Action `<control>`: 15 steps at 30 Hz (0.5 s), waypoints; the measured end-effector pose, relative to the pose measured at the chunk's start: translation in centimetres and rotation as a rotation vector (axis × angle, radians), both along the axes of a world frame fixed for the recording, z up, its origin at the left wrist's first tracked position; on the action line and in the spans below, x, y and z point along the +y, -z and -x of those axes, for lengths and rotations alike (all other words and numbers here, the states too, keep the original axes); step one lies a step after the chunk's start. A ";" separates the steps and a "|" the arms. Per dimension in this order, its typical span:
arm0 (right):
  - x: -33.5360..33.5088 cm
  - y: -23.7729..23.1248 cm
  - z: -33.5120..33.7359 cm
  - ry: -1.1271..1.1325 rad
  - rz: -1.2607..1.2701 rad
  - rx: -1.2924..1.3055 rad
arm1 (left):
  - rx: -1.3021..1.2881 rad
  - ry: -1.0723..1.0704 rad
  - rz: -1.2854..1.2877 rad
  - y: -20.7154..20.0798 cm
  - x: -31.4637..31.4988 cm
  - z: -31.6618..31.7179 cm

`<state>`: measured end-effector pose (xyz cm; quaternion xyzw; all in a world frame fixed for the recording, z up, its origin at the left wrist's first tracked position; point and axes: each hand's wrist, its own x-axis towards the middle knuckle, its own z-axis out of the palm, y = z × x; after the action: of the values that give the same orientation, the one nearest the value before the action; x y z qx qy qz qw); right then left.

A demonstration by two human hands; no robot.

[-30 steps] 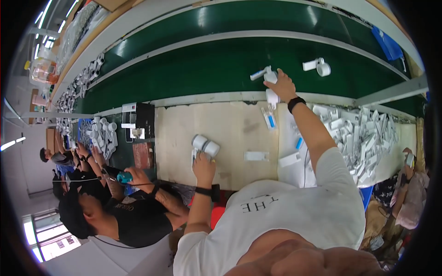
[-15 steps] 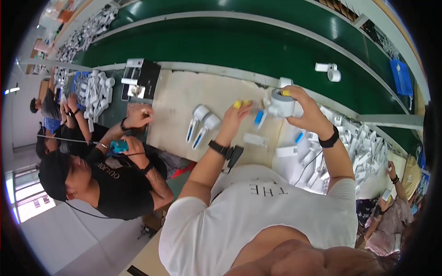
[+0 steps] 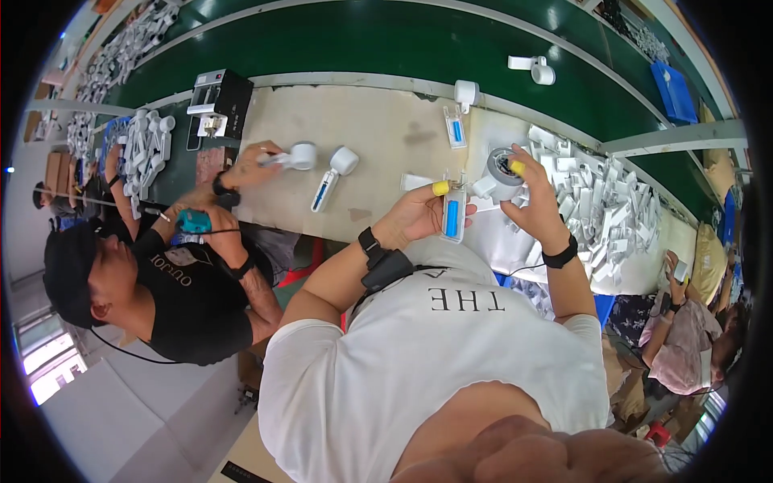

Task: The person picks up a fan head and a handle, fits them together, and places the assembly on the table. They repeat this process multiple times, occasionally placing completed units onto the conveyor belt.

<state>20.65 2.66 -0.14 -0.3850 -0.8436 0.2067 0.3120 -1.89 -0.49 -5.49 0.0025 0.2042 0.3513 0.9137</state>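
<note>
My left hand (image 3: 418,214), a yellow cover on one fingertip, is closed on a narrow white handle shell (image 3: 460,235) with a blue cylindrical battery (image 3: 452,217) in it. Right beside it, my right hand (image 3: 538,193) grips a round white device head (image 3: 503,190) with a grey rim and dark inside; it also wears a yellow fingertip cover. Thin wires show near the shell's upper end. The head's short white neck points toward the shell; whether they are joined, I cannot tell.
A heap of white shells (image 3: 608,213) lies to the right. Another battery shell (image 3: 456,129) and a white head (image 3: 466,92) are ahead. At left, a co-worker's hand (image 3: 251,165) holds a white device (image 3: 302,155); their other holds a teal power screwdriver (image 3: 193,221). A black-and-white machine (image 3: 217,105) stands beyond.
My left hand, earlier empty with fingers apart, now grips the battery shell. The head in my right hand has come nearer to me. The co-worker's hand has taken one of the two assembled devices.
</note>
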 end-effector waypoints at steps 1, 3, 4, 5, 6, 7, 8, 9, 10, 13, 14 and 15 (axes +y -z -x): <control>-0.6 -0.1 -0.2 0.003 0.002 0.000 | 0.003 -0.034 -0.034 0.5 -0.5 -0.2; -1.7 -0.3 -0.7 0.039 0.383 0.266 | 0.004 -0.060 -0.066 0.2 -0.7 -0.4; -1.9 -0.4 -1.0 -0.003 0.450 0.379 | 0.192 -0.003 -0.312 -1.1 -0.4 -0.4; -2.0 -0.8 -1.3 0.004 0.450 0.377 | 0.377 0.053 -0.560 -2.3 -0.1 -0.3; -2.0 -1.4 -1.5 -0.028 0.352 0.273 | 0.374 0.051 -0.558 -3.0 -0.2 -0.3; -2.0 -1.7 -1.7 -0.062 0.254 0.170 | 0.472 0.052 -0.674 -3.5 -0.3 -0.4; -1.9 -1.1 -2.0 -0.103 0.083 0.123 | 0.572 0.052 -0.790 -4.0 -0.4 -0.5; -2.2 -0.9 -2.3 -0.107 0.084 0.119 | 0.570 0.047 -0.788 -4.4 -0.5 -0.5; -2.4 -0.8 -2.4 -0.081 0.029 0.059 | 0.649 0.098 -0.816 -4.8 -0.7 -0.5; -3.0 -0.5 -2.5 -0.009 -0.043 -0.010 | 0.740 0.110 -0.800 -5.1 -1.4 -1.1; -3.2 -0.4 -2.5 0.043 -0.061 -0.016 | 0.751 0.078 -0.760 -5.0 -1.7 -1.4; -3.3 -0.4 -2.5 0.040 -0.062 -0.019 | 0.749 0.073 -0.760 -4.9 -1.8 -1.6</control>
<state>23.13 -0.64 0.24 -0.3939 -0.8447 0.1704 0.3198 -0.24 -2.31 -0.60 0.4657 0.3745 0.3436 0.7244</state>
